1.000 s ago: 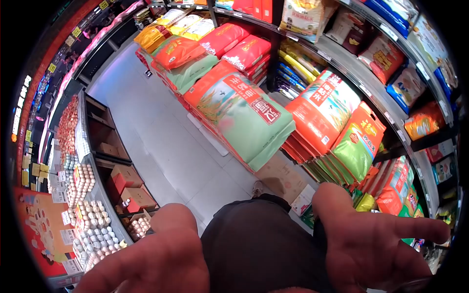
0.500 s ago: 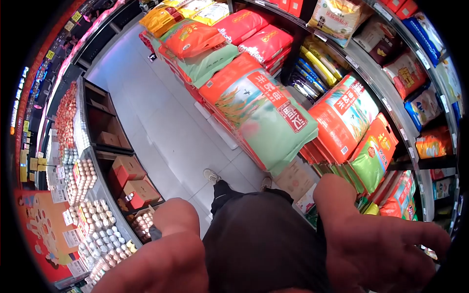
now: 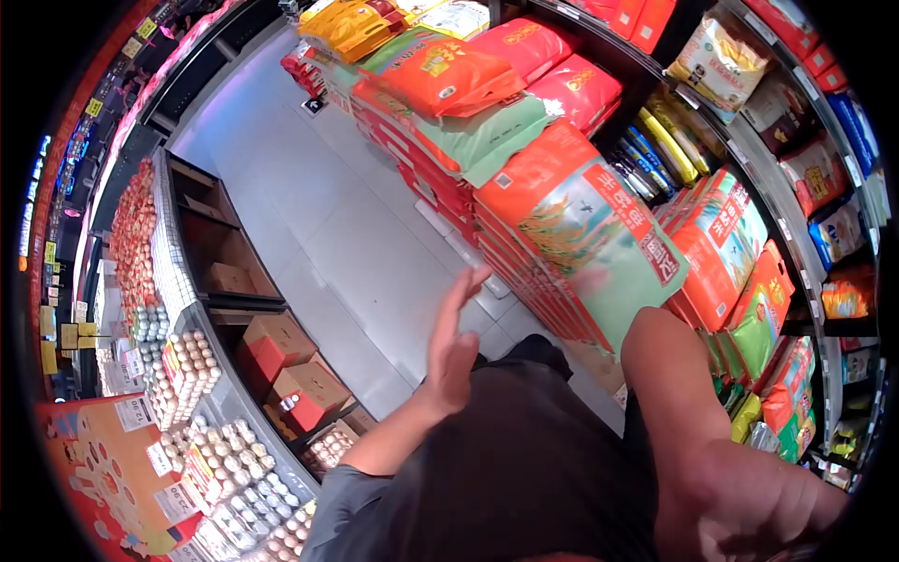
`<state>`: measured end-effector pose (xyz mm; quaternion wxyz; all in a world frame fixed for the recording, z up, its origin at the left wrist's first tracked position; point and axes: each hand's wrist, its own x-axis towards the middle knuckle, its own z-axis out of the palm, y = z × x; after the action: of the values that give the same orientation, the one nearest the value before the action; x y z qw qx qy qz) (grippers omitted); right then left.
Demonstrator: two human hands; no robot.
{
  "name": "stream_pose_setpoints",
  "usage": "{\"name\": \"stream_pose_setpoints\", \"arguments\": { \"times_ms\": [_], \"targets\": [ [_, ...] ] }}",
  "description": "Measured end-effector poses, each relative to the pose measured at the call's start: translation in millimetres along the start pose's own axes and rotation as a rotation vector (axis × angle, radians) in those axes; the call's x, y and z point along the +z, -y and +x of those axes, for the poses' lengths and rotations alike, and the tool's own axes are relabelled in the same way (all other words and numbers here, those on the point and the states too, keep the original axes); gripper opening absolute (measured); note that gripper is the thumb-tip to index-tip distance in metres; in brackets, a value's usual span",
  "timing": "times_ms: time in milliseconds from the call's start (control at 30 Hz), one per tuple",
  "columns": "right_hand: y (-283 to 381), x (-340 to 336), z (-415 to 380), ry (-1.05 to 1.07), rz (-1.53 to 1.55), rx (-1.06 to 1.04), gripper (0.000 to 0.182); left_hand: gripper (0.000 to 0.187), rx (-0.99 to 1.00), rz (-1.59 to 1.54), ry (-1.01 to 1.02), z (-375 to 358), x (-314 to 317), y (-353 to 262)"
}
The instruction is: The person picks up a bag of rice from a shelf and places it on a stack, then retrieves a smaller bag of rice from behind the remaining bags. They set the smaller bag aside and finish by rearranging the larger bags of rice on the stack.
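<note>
My left hand is raised over the aisle floor in front of my dark shirt, its fingers stretched out and thumb apart. It holds nothing and touches nothing I can see. My right hand looms large and close at the lower right. Its thumb stands out away from the fingers, which look partly bent, with nothing visible in the grasp. Beyond the right thumb lies the nearest stack of orange and green rice bags, apparently out of contact. More rice bags stand to its right.
On the left, a display holds trays of eggs with price tags and cardboard boxes beneath. Tiled floor runs between it and the bags. More bags are piled farther ahead. Shelves with packaged goods curve along the right.
My left hand has moved up, away from the camera, and turned edge-on. My right hand has shifted lower with its fingers more bent. The view has shifted, moving the bags rightward in frame.
</note>
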<state>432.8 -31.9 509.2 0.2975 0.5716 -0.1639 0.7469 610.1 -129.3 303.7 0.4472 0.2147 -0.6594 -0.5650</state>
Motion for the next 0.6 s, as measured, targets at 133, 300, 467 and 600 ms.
{"name": "stream_pose_setpoints", "arguments": {
  "times_ms": [133, 300, 467, 600],
  "targets": [
    [-7, 42, -25, -0.211, 0.359, -0.233, 0.042, 0.054, -0.348, -0.005, -0.016, -47, -42, 77],
    [-41, 139, -37, -0.249, 0.747, -0.344, 0.035, 0.049, -0.385, 0.074, 0.100, -19, -85, 81],
    [-67, 177, -71, -0.253, 0.902, -0.305, 0.038, 0.047, -0.329, 0.051, 0.082, 32, -114, 102],
    [-119, 191, -113, -0.062, 0.969, -0.327, 0.045, 0.042, -0.220, 0.138, 0.108, 70, -139, 118]
  ]
}}
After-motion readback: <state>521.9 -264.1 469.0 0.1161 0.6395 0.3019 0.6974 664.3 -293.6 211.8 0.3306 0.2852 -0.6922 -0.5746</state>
